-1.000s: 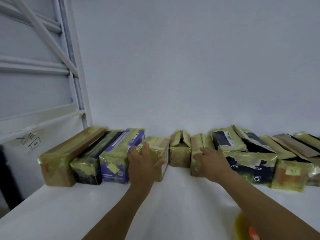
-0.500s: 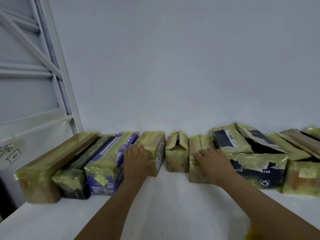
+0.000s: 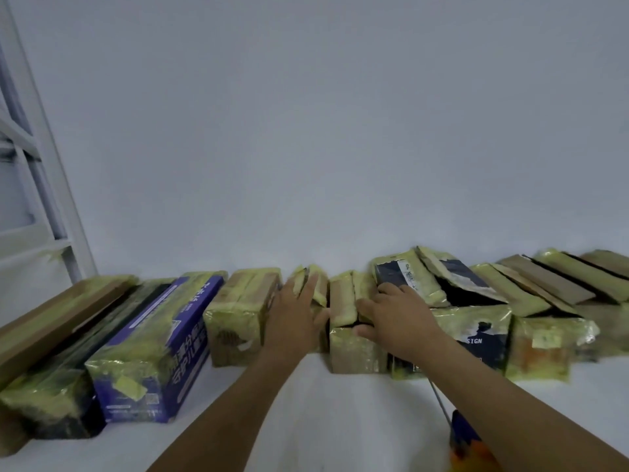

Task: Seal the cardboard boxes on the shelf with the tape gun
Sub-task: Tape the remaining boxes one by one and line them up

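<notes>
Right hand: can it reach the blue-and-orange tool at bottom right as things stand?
Probably yes. The right hand rests on a small box, and the blue-and-orange tool lies on the shelf beside that forearm, nearer the person, with nothing visible between. It would only need to pull back.

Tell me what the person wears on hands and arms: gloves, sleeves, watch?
Nothing shows. The left hand and right hand are bare, without gloves or rings. The left forearm and right forearm are bare to the frame edge: no sleeves, watch or bands.

Likely a storeroom, white shelf [image 3: 340, 420], row of taped boxes [image 3: 245, 318], bare wall [image 3: 306, 131]
</notes>
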